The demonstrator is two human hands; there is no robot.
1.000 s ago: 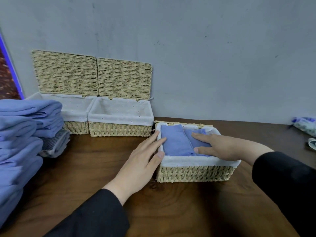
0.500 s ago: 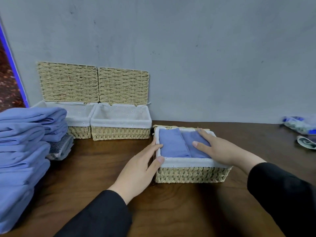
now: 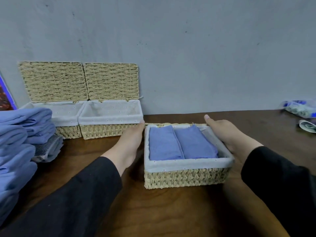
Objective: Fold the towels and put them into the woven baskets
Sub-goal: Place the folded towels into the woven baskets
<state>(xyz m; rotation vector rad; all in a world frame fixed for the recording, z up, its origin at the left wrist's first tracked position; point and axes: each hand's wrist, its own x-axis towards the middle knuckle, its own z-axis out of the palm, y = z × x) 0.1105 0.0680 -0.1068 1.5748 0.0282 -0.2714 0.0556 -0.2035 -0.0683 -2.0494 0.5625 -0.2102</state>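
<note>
Woven basket (image 3: 186, 178) sat on the wooden table (image 3: 171, 211), both hands at its sides.

Two folded blue towels (image 3: 181, 144) lay side by side inside its white liner, long axes running away from the person. Left hand (image 3: 130, 142) lay flat against the left wall, fingers straight; right hand (image 3: 225, 132) cupped the right rim, fingers hidden, grasp unclear. Two open lidded baskets (image 3: 109, 117) stood against the wall, near stacked towels (image 3: 17, 142).

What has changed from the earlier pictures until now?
The right hand left the folded towels and moved to the right side of the near basket. The left hand slid further back along its left side. The towels, back baskets and towel stack stayed put.
</note>
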